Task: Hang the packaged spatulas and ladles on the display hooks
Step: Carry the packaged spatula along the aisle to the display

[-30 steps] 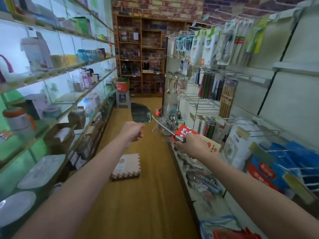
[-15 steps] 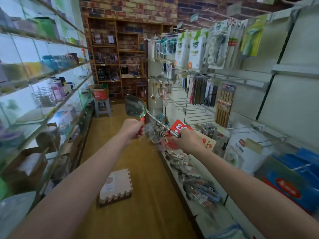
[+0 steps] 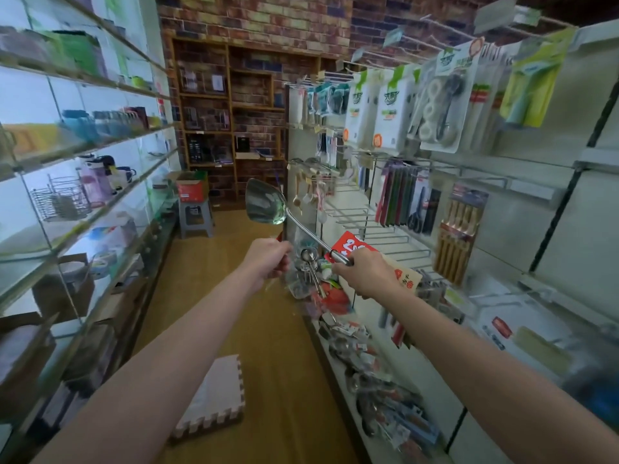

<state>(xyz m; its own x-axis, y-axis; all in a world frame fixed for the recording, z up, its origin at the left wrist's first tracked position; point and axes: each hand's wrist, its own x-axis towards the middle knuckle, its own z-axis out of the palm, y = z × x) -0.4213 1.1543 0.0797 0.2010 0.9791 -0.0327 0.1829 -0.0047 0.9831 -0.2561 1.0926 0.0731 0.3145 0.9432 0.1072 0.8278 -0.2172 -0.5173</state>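
brick wall (image 3: 254,25) far end | wooden floor (image 3: 231,296) | glass shelves (image 3: 83,152) left | stool (image 3: 196,217), possibly plastic

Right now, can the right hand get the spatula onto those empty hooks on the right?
Probably yes. The right hand grips the spatula by its handle, and the bare hooks stick out just beyond it with nothing between. The left hand is off to the side.

1. A foam mat stack (image 3: 214,401) is lying on the wooden floor (image 3: 284,363).
2. A grey stool (image 3: 196,217) is carrying a red box (image 3: 191,190) by the brick wall (image 3: 268,25).
3. A wire rack (image 3: 60,199) is sitting on the glass shelves (image 3: 110,199).
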